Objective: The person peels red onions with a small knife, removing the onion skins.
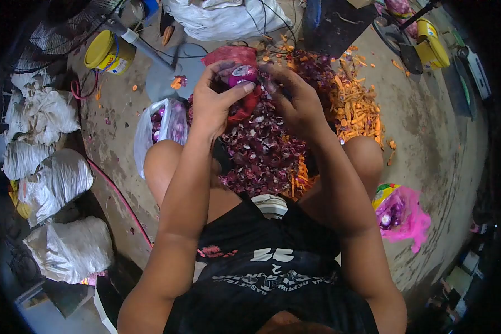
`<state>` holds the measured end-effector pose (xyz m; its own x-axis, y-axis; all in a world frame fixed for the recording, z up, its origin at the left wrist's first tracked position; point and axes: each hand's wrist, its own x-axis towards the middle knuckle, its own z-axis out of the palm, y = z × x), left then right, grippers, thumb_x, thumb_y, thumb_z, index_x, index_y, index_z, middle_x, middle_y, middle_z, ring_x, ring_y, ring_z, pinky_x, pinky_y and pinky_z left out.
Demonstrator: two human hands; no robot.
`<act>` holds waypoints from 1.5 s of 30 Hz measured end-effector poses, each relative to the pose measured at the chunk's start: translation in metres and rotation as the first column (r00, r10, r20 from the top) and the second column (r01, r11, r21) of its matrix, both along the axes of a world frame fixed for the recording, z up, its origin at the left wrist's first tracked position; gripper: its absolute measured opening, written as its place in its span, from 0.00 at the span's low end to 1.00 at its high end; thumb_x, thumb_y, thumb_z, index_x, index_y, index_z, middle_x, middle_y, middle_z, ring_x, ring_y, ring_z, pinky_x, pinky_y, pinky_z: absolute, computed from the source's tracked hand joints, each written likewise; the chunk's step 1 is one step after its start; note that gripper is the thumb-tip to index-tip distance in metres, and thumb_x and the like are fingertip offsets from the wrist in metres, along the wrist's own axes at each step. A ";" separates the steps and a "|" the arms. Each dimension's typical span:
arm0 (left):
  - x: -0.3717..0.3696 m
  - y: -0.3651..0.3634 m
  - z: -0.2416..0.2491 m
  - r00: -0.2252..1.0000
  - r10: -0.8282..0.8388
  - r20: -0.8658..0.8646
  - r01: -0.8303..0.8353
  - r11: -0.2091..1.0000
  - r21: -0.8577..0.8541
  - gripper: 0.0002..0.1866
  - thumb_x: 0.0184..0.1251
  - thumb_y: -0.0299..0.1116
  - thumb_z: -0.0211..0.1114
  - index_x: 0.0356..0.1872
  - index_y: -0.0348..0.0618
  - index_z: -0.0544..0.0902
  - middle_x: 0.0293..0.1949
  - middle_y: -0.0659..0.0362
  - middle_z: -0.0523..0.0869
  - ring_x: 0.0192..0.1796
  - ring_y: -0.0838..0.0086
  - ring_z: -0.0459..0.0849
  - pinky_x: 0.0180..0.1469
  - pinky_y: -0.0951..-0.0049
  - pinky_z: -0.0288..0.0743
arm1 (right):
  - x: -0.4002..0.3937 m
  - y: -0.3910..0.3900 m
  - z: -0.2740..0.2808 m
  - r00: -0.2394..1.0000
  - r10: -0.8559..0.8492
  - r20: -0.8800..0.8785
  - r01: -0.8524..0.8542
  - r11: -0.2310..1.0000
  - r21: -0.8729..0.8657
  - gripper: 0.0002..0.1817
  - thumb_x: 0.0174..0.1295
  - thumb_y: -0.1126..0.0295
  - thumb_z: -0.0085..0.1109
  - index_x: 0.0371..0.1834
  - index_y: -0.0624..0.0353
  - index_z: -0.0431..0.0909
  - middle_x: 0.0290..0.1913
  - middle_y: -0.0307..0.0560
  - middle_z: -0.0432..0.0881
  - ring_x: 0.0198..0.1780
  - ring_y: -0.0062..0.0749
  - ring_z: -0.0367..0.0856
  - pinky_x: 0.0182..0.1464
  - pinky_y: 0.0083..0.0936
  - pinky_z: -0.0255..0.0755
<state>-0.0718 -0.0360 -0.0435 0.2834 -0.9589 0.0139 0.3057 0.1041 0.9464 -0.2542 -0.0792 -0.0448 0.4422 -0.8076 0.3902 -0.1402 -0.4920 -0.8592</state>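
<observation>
My left hand (214,99) is closed around a purple-red onion (242,73), its thumb across the near side and a pale patch showing on top. Close beside the onion on the right is my right hand (301,104), its fingers bent inward. Something dark is at its fingertips, too shadowed to name. A red mesh bag (232,54) lies behind and below the hands. Beneath them, between my knees, spreads a heap of purple onion skins (261,149). Orange carrot peelings (357,111) are piled to the right of it.
A translucent plastic bag (145,131) of onions stands by my left knee; a pink bag (414,214) with onions lies right. Yellow buckets (101,51) stand at both back sides. White sacks (72,247) line the left. A red hose (117,192) crosses the floor.
</observation>
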 end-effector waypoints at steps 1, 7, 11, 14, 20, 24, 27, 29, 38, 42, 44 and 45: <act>0.001 0.000 -0.002 1.000 -0.001 0.028 0.001 1.000 0.007 0.31 0.51 0.17 0.77 0.58 0.35 0.76 0.51 0.55 0.84 0.53 0.70 0.83 0.60 0.69 0.79 | -0.002 0.001 0.002 0.996 -0.019 -0.086 0.011 0.996 -0.088 0.16 0.70 0.74 0.56 0.61 0.59 0.79 0.55 0.52 0.85 0.56 0.37 0.85 0.61 0.30 0.75; 0.002 0.000 -0.006 0.991 0.001 0.137 0.000 1.000 -0.005 0.31 0.51 0.16 0.76 0.58 0.36 0.75 0.50 0.55 0.83 0.53 0.70 0.84 0.59 0.68 0.79 | 0.003 -0.006 -0.011 0.995 0.041 0.089 -0.052 0.990 0.128 0.16 0.71 0.74 0.54 0.60 0.61 0.79 0.55 0.52 0.85 0.57 0.33 0.84 0.62 0.29 0.74; 0.001 0.001 -0.003 0.990 0.005 0.140 -0.002 1.000 -0.016 0.30 0.51 0.15 0.76 0.58 0.36 0.75 0.51 0.56 0.83 0.53 0.70 0.84 0.59 0.68 0.79 | 0.002 -0.007 -0.010 0.989 0.028 0.147 -0.061 0.973 0.225 0.16 0.71 0.74 0.55 0.61 0.61 0.78 0.55 0.52 0.85 0.57 0.34 0.84 0.62 0.29 0.73; 0.001 0.001 -0.002 0.995 0.006 0.099 -0.005 1.000 -0.011 0.31 0.50 0.17 0.77 0.58 0.37 0.76 0.51 0.56 0.83 0.53 0.71 0.83 0.59 0.69 0.79 | 0.001 0.000 0.000 0.997 0.014 0.075 -0.026 0.987 0.161 0.17 0.71 0.73 0.55 0.62 0.60 0.78 0.55 0.54 0.85 0.57 0.38 0.85 0.62 0.30 0.74; 0.002 0.001 -0.004 0.944 0.051 0.326 -0.044 0.999 -0.027 0.32 0.48 0.22 0.81 0.57 0.39 0.77 0.51 0.58 0.83 0.54 0.72 0.82 0.60 0.70 0.76 | -0.003 -0.001 -0.002 0.991 0.009 -0.130 -0.013 1.000 -0.027 0.17 0.71 0.71 0.55 0.62 0.59 0.78 0.56 0.56 0.84 0.57 0.45 0.84 0.61 0.33 0.75; 0.001 0.001 -0.004 0.949 0.049 0.311 -0.038 0.998 -0.040 0.32 0.49 0.22 0.81 0.57 0.39 0.77 0.51 0.58 0.83 0.54 0.72 0.82 0.60 0.69 0.76 | 0.002 -0.003 -0.006 0.999 0.037 0.040 -0.042 0.991 0.131 0.16 0.72 0.72 0.53 0.61 0.59 0.79 0.55 0.53 0.85 0.57 0.36 0.84 0.61 0.30 0.74; -0.001 0.002 -0.001 0.966 0.041 0.255 -0.030 0.998 -0.046 0.32 0.49 0.21 0.81 0.57 0.39 0.76 0.52 0.57 0.83 0.54 0.72 0.82 0.60 0.69 0.76 | 0.005 -0.004 -0.010 0.988 -0.017 0.150 -0.031 0.949 0.313 0.15 0.74 0.72 0.51 0.60 0.59 0.79 0.55 0.51 0.85 0.57 0.31 0.83 0.61 0.28 0.73; -0.002 0.003 0.001 0.977 0.038 0.209 -0.026 0.998 -0.058 0.32 0.49 0.21 0.81 0.58 0.39 0.76 0.53 0.56 0.83 0.55 0.72 0.82 0.61 0.69 0.76 | 0.005 -0.006 -0.013 0.985 -0.055 0.165 -0.007 0.935 0.354 0.15 0.75 0.71 0.50 0.60 0.60 0.79 0.54 0.51 0.85 0.58 0.30 0.82 0.61 0.27 0.73; 0.000 0.003 -0.001 0.951 0.093 0.293 -0.068 0.993 -0.095 0.32 0.48 0.22 0.81 0.57 0.38 0.76 0.50 0.57 0.85 0.52 0.73 0.83 0.59 0.70 0.77 | 0.010 0.000 -0.006 0.997 -0.015 0.079 0.010 0.998 0.061 0.17 0.73 0.71 0.54 0.62 0.59 0.79 0.52 0.52 0.86 0.55 0.35 0.85 0.60 0.29 0.74; 0.002 0.005 -0.001 0.925 0.117 0.362 -0.086 0.991 -0.099 0.32 0.48 0.22 0.81 0.56 0.39 0.76 0.50 0.57 0.85 0.52 0.73 0.84 0.59 0.70 0.77 | 0.012 -0.002 -0.007 0.997 -0.010 0.080 0.004 0.997 0.074 0.16 0.72 0.72 0.54 0.60 0.60 0.81 0.51 0.52 0.87 0.54 0.33 0.85 0.59 0.28 0.75; 0.003 0.004 -0.002 0.947 0.114 0.301 -0.080 0.989 -0.123 0.32 0.48 0.21 0.81 0.56 0.39 0.76 0.50 0.57 0.85 0.52 0.72 0.84 0.59 0.70 0.77 | 0.015 -0.004 -0.006 0.992 -0.020 0.121 0.002 0.989 0.149 0.15 0.73 0.72 0.54 0.59 0.60 0.81 0.51 0.50 0.87 0.54 0.31 0.84 0.59 0.27 0.74; 0.003 0.004 -0.001 0.944 0.113 0.310 -0.078 0.989 -0.122 0.32 0.48 0.21 0.81 0.56 0.39 0.76 0.50 0.56 0.84 0.52 0.73 0.83 0.59 0.70 0.77 | 0.016 -0.005 -0.008 0.989 -0.029 0.147 -0.002 0.979 0.205 0.15 0.73 0.72 0.54 0.60 0.61 0.81 0.51 0.50 0.87 0.54 0.29 0.84 0.59 0.26 0.74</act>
<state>-0.0689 -0.0316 -0.0446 0.3379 -0.9155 0.2184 -0.0232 0.2239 0.9743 -0.2381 -0.0846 -0.0524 0.3801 -0.8826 0.2768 -0.0089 -0.3027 -0.9530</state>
